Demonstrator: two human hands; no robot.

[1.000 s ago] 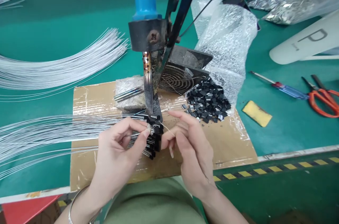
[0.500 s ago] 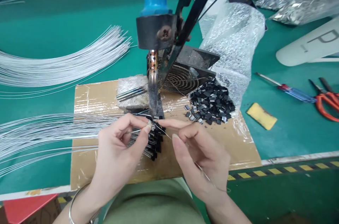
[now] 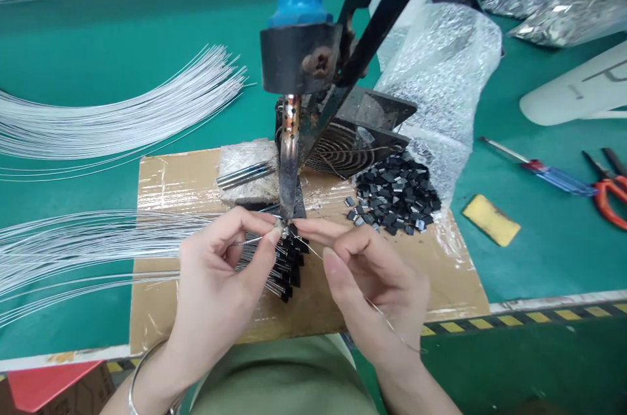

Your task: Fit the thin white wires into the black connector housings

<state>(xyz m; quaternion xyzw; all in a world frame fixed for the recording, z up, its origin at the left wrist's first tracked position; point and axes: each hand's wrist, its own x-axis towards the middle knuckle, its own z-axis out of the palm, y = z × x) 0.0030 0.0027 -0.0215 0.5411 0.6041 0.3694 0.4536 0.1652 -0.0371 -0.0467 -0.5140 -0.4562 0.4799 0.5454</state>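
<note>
Thumb and index finger of my left hand [image 3: 228,281] pinch a small metal piece [image 3: 283,228], with a thin white wire [image 3: 251,242] leading back into the hand. The piece is right at the tip of a mounted soldering iron [image 3: 289,147]; whether they touch I cannot tell. My right hand [image 3: 379,284] holds a thin silvery solder wire [image 3: 313,249], which crosses the palm and slants up toward the iron tip. Its index finger stretches to the piece. Beneath the hands lie several finished-looking white cables with black ends [image 3: 290,271], partly hidden.
A cardboard sheet [image 3: 392,297] covers the work spot. Small black pieces [image 3: 399,193] lie heaped beside a fan grille [image 3: 343,150]. Further right are bubble wrap [image 3: 441,75], a yellow sponge [image 3: 491,219], a screwdriver [image 3: 558,178] and pliers [image 3: 612,199]. White wire bundles [image 3: 122,131] lie left.
The whole view has shifted slightly, so the iron and table things appear further right. Both hands keep their grip near the iron tip, with the solder wire still in the right.
</note>
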